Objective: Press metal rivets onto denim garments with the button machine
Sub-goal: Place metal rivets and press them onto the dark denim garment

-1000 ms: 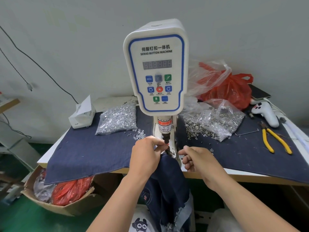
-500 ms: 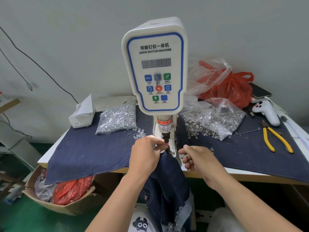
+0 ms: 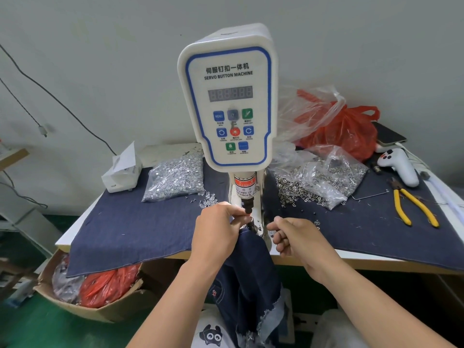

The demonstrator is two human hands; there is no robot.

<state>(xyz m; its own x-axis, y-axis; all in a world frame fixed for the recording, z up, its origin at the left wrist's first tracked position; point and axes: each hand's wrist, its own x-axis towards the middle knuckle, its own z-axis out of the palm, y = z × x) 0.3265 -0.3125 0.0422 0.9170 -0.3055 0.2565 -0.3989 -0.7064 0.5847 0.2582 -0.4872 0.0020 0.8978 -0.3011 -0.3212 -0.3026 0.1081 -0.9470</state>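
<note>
machine: the white servo button machine with a blue-outlined panel (image 3: 227,101) stands upright at the table's centre, its black punch tip (image 3: 248,209) just above the lower die.
garment: the dark blue denim garment with a frayed hem (image 3: 248,280) hangs over the table's front edge at 6 o'clock of the machine, its top edge at the die.
left hand: the left hand (image 3: 218,231) pinches something small right at the punch tip; too small to tell what.
right hand: the right hand (image 3: 295,238), at 3 o'clock of the die, has fingers curled; whether it holds anything cannot be told.
rivets: a clear bag of silver metal rivets (image 3: 175,178) lies at 9 o'clock of the machine, a clear bag of ring-shaped metal parts (image 3: 324,180) at 3 o'clock.
table: the table draped in dark blue denim cloth (image 3: 130,227) also carries yellow-handled pliers (image 3: 411,207) at far right.
</note>
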